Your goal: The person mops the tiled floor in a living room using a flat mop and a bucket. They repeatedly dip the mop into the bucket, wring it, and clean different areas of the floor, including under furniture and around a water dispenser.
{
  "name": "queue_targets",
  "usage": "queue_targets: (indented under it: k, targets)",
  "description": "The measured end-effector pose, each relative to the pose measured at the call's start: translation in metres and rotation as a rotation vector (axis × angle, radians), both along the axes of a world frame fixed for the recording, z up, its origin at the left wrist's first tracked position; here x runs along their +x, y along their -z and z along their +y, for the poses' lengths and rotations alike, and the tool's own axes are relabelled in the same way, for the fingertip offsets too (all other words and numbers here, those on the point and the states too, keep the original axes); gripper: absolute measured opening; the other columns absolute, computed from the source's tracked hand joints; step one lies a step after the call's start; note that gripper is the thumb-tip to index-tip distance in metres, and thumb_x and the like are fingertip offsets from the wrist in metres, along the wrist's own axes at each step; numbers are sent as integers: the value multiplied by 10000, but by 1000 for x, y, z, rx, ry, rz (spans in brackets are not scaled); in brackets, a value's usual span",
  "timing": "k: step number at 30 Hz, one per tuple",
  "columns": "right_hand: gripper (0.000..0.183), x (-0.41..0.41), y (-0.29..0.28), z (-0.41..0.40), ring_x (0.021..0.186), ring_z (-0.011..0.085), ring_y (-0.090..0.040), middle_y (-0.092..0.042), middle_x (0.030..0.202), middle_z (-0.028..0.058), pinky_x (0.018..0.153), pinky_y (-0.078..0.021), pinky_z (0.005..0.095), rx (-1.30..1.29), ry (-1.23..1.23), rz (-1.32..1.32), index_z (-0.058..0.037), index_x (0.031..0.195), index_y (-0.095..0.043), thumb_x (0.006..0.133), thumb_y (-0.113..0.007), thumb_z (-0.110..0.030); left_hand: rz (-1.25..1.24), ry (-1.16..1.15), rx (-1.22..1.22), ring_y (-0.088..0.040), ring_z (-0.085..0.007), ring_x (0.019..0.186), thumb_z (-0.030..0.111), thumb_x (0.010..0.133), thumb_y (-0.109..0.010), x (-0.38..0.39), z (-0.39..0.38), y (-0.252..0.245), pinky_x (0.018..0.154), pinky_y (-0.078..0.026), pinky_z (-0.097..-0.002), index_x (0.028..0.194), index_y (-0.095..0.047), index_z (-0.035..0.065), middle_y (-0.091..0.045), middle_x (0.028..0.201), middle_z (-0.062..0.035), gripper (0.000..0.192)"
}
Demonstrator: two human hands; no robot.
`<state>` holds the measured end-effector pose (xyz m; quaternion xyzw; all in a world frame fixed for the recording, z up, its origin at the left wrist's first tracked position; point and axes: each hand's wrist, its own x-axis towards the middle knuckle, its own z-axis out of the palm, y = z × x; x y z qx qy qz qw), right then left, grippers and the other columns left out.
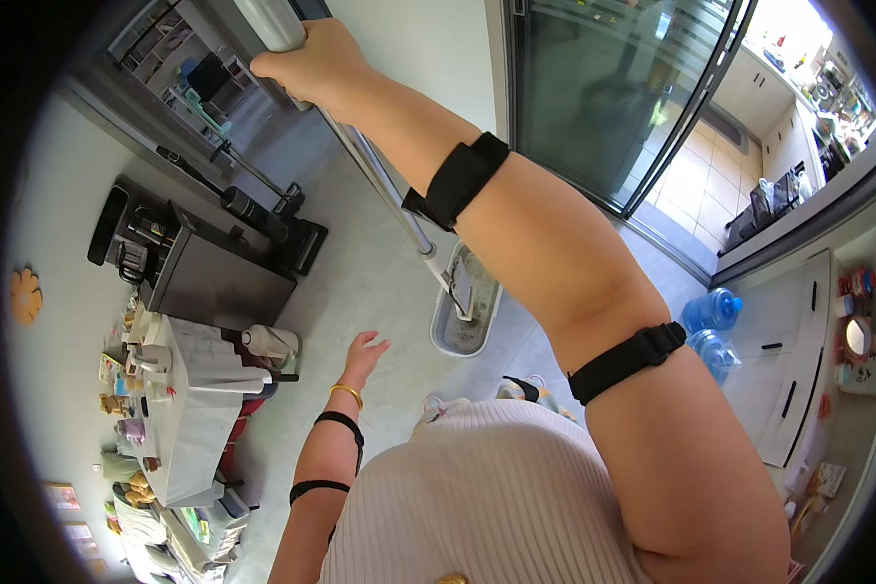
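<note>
My right hand point(325, 62), raised at the upper left, grips the mop handle point(271, 23) near its white upper part. The mop's metal pole point(390, 193) slants down to a flat mop head point(461, 292). That head rests in a long grey plastic tub point(439, 337) on the floor; the tub holds murky water with dark bits in it. My left hand point(365, 358) hangs low over the floor, left of the tub, fingers apart and holding nothing. A gold bangle point(347, 395) circles its wrist.
A cloth-covered table point(193, 431) and a beige jug point(271, 343) are at left. Beyond stand a dark cabinet point(219, 281) and an upright vacuum cleaner point(266, 219). Blue water bottles point(709, 312) stand by white cabinets point(770, 372) at right. A sliding glass door point(598, 95) borders the kitchen.
</note>
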<state>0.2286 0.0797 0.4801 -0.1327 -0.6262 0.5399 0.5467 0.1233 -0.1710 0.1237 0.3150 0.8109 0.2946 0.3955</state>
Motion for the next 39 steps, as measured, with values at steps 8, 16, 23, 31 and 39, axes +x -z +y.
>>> queue_targets:
  k: [8, 16, 23, 31, 39]
  targets:
    - [168, -5, 1, 0, 421, 92, -398, -447, 498, 22, 407, -309, 249, 47, -207, 30, -26, 574, -488, 641, -623, -101, -31, -3, -20, -479, -218, 1033, 286, 704, -665, 1, -38, 37, 859, -388, -306, 1063, -514, 15, -518, 1096, -126, 474]
    - [203, 21, 1, -2, 412, 56, -355, -412, 480, -11, 390, -269, 223, -36, -594, -141, -52, 565, -504, 680, -641, -149, 4, -69, -75, -496, -217, 999, 315, 698, -667, 15, -83, 49, 840, -403, -313, 1044, -521, 17, -527, 1072, -128, 479]
    - [321, 38, 11, 7, 390, 57, -257, -276, 431, -66, 439, -244, 214, 0, -617, -229, -142, 537, -345, 756, -579, -166, -40, -170, -128, -529, -246, 967, 388, 669, -658, 52, -155, 71, 815, -426, -314, 1029, -531, 9, -554, 1032, -152, 538]
    - [343, 32, 27, 25, 400, 66, -281, -295, 434, -54, 447, -251, 220, -27, -623, -240, -138, 509, -341, 746, -587, -174, -77, -495, -298, -551, -252, 912, 382, 669, -647, 144, -268, 80, 787, -440, -322, 993, -552, 0, -580, 968, -153, 510]
    - [358, 21, 31, -5, 400, 66, -283, -285, 431, -47, 443, -242, 216, -34, -722, -223, -145, 504, -315, 745, -580, -137, -234, -636, -414, -570, -213, 774, 356, 675, -653, 207, -351, 87, 692, -461, -320, 992, -552, -5, -597, 871, -127, 491]
